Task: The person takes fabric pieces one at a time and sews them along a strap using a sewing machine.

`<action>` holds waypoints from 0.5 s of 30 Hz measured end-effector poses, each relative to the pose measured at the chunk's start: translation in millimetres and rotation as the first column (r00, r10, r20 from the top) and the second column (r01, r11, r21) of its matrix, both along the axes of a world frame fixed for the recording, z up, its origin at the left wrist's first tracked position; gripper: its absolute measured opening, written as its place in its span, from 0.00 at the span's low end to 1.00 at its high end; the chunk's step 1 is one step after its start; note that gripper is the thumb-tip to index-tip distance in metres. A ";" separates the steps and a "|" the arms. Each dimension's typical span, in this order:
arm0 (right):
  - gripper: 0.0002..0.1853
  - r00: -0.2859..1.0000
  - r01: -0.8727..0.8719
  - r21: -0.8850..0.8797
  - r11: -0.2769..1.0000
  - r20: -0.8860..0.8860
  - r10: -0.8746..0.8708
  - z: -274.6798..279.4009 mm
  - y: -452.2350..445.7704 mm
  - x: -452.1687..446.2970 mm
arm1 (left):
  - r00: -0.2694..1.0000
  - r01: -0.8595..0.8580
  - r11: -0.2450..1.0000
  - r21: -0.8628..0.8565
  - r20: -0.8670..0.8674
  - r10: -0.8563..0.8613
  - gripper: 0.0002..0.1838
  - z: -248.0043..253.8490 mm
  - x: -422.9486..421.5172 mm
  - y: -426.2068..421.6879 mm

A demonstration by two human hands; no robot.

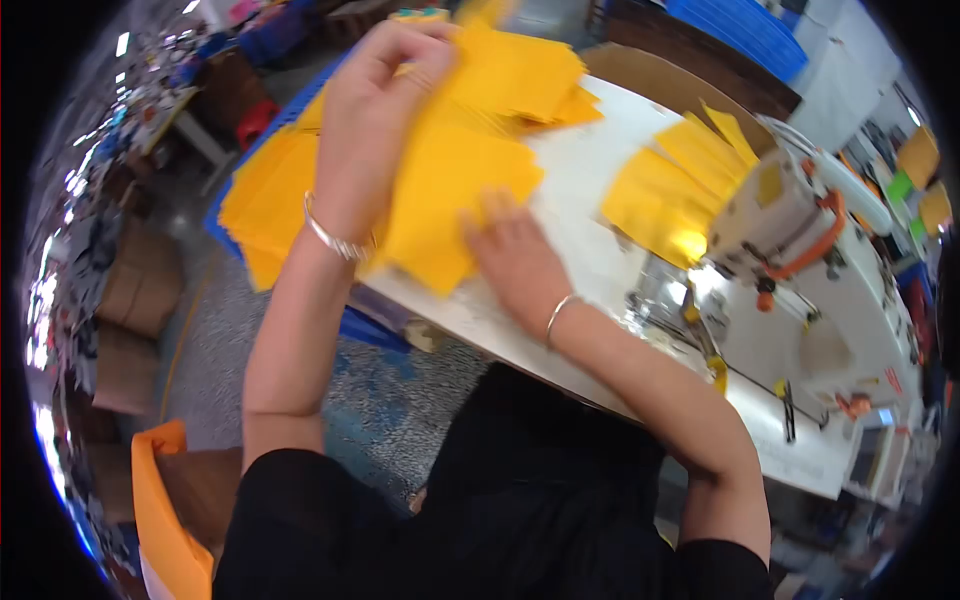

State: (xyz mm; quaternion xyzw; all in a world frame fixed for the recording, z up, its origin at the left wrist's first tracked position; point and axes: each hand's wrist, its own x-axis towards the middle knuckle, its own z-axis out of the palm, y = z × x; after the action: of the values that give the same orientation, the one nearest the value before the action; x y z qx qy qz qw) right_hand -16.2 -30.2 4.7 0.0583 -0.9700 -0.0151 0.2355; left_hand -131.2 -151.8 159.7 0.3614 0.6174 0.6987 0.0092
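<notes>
My left hand (385,95) is raised at the upper middle, fingers closed on a yellow fabric piece (450,200) that hangs beside it, partly blurred. My right hand (515,255) touches or hovers at the lower right part of that piece, its fingers spread and smeared by motion. Behind lies a stack of yellow pieces (525,75) on the white table (590,160). More yellow pieces (275,200) are piled to the left, beyond my left forearm. Further yellow pieces (675,180) fan out beside the sewing machine (765,215), near its lit needle area.
The sewing machine's body fills the table's right side, with small tools (790,412) by its front edge. A blue crate (740,30) is at the top. Cardboard boxes (140,275) stand on the left floor, and orange fabric (160,500) hangs at lower left.
</notes>
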 end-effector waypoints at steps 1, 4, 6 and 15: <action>0.24 0.991 -0.033 -0.233 0.972 0.115 0.061 0.3 -8.6 28.1 | 0.969 0.010 0.989 -0.148 -0.244 -0.046 0.05 -9.8 33.5 19.2; 0.20 0.976 -0.132 -0.470 0.873 0.090 0.196 36.2 -29.5 131.5 | 0.807 0.177 0.923 -0.341 -0.487 -0.335 0.06 -80.3 94.0 67.4; 0.13 0.931 -0.251 -0.265 0.931 0.198 0.308 41.8 -11.0 193.7 | 0.740 0.210 0.900 -0.383 -0.539 -0.402 0.08 -134.0 108.2 90.0; 0.14 0.786 0.327 -0.930 0.167 0.169 -0.595 59.3 61.4 282.1 | 0.489 0.144 0.836 -0.529 -0.697 -0.525 0.22 -170.6 123.5 121.3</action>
State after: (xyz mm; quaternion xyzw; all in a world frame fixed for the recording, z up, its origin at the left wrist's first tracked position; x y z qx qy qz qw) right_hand 265.9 31.2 63.9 -0.3878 -0.7308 0.4614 0.3205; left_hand -7.7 -30.5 -11.0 0.7487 0.5929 0.2892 -0.0657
